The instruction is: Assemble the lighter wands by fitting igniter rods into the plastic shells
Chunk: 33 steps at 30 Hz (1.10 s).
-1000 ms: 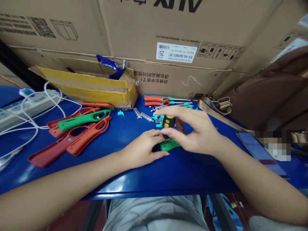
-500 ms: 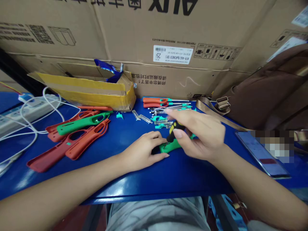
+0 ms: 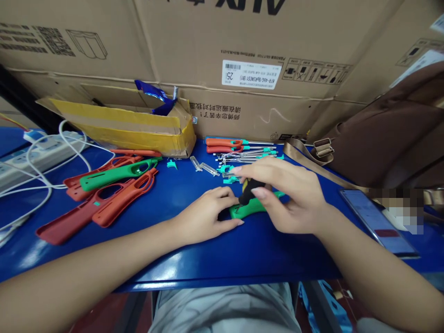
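On the blue table before me lies a green gas lighter (image 3: pixel 254 208). My left hand (image 3: pixel 208 213) pinches its left end between thumb and fingers. Over the same end, my right hand (image 3: pixel 296 196) grips a short screwdriver (image 3: pixel 250 190) by its black-and-yellow handle. The screwdriver points down at the lighter; its tip is barely visible. Just beyond my hands lie lighter inner parts with metal tubes (image 3: pixel 260 147), turquoise pieces and white wires. Two clear fuel tanks (image 3: pixel 209 169) and a small turquoise trigger (image 3: pixel 171 164) rest to their left.
Several red, orange and green lighter shells (image 3: pixel 125 199) are piled at the left, near a power strip (image 3: pixel 21 159) with white cables. Behind stands an open yellow-taped box (image 3: pixel 138 134) against a large carton (image 3: pixel 166 41). A phone (image 3: pixel 376 222) and a brown bag (image 3: pixel 385 134) are at the right.
The fingers of my right hand have shifted down slightly around the screwdriver handle, showing more of the green lighter. My left hand keeps its hold. The view has tilted slightly.
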{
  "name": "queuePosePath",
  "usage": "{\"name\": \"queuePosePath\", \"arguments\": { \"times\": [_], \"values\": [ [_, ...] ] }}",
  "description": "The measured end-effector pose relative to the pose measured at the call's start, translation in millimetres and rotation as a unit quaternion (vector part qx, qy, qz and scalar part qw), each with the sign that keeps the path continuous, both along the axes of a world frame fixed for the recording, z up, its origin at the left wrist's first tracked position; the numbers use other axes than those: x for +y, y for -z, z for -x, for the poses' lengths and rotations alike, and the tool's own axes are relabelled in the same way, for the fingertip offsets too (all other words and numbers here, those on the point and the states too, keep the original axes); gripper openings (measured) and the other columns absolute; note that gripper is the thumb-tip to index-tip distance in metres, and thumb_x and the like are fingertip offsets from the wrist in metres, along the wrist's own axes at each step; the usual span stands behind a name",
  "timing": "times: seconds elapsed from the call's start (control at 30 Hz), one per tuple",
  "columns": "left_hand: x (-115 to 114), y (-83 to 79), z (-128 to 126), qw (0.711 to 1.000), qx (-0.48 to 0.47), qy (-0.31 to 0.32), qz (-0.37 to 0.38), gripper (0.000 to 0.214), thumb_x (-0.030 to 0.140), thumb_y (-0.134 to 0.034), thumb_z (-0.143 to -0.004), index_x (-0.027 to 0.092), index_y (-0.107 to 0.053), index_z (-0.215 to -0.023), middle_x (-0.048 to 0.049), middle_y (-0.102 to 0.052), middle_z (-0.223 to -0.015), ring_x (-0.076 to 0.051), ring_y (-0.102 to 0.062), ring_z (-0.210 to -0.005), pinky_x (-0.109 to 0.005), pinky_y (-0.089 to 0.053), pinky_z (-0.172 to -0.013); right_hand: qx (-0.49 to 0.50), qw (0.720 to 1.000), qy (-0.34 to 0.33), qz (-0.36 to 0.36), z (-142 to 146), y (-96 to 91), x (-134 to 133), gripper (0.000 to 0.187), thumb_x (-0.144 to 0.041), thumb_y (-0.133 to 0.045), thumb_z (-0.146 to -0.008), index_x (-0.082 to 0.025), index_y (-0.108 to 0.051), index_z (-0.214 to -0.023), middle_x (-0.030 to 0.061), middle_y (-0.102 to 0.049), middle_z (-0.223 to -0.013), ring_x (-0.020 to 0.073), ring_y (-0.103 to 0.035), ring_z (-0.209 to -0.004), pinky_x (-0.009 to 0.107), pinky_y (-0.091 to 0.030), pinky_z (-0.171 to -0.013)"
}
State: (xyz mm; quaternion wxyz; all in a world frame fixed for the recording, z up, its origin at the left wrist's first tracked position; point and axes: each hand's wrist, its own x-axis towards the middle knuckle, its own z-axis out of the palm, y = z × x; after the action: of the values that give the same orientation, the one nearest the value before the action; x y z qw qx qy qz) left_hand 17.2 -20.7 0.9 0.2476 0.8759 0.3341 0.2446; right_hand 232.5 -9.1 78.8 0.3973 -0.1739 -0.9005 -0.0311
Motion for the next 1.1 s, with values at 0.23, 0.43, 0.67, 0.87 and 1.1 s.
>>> {"name": "queuePosePath", "arguments": {
  "times": [0.23,0.43,0.67,0.87,1.1],
  "values": [
    [0,0.9,2,1.0,0.003,0.005,-0.003,0.033,0.037,-0.067,-0.095,0.021,-0.069,-0.123,-0.0091,-0.065,-0.116,-0.024,-0.063,-0.107,-0.04,-0.052,-0.098,0.047,0.999,-0.002,0.011,5,5.1,0,0.036,-0.021,-0.045,-0.101,-0.013,-0.062,-0.132,0.0143,-0.073,-0.116,0.0228,-0.07,-0.106,0.035,-0.057,-0.089],
    [-1,1.5,2,1.0,0.002,0.004,-0.014,0.028,0.035,-0.067,-0.094,0.02,-0.069,-0.118,-0.0072,-0.065,-0.108,-0.023,-0.062,-0.103,-0.039,-0.053,-0.093,0.061,0.997,0.041,-0.033,8,8.4,2,0.018,-0.029,-0.07,-0.093,-0.018,-0.07,-0.108,0.0036,-0.072,-0.081,0.0154,-0.067,-0.069,0.027,-0.055,-0.065],
    [-1,0.4,1,1.0,-0.003,0.013,-0.012,0.026,0.034,-0.064,-0.096,0.02,-0.069,-0.118,-0.0093,-0.065,-0.117,-0.025,-0.061,-0.109,-0.041,-0.051,-0.098,0.078,0.995,-0.056,0.024,17,19.6,-2,0.041,-0.015,-0.04,-0.1,-0.012,-0.052,-0.139,0.0136,-0.07,-0.124,0.0215,-0.07,-0.106,0.037,-0.058,-0.089],
    [-1,2.3,3,1.0,-0.003,0.013,-0.019,0.029,0.035,-0.064,-0.096,0.019,-0.068,-0.119,-0.0081,-0.066,-0.109,-0.024,-0.062,-0.104,-0.039,-0.052,-0.095,0.1,0.992,0.036,-0.064,17,19.1,-1,0.019,-0.021,-0.067,-0.093,-0.02,-0.067,-0.112,0.0019,-0.074,-0.083,0.0153,-0.067,-0.07,0.027,-0.056,-0.066],
    [-1,-0.2,3,1.0,-0.005,0.019,-0.011,0.027,0.03,-0.067,-0.092,0.018,-0.069,-0.116,-0.0089,-0.065,-0.114,-0.025,-0.062,-0.109,-0.039,-0.052,-0.098,0.067,0.995,-0.029,0.066,14,15.5,-3,0.039,-0.015,-0.047,-0.098,-0.014,-0.058,-0.135,0.0098,-0.073,-0.115,0.0188,-0.07,-0.099,0.033,-0.058,-0.087]
  ]
}}
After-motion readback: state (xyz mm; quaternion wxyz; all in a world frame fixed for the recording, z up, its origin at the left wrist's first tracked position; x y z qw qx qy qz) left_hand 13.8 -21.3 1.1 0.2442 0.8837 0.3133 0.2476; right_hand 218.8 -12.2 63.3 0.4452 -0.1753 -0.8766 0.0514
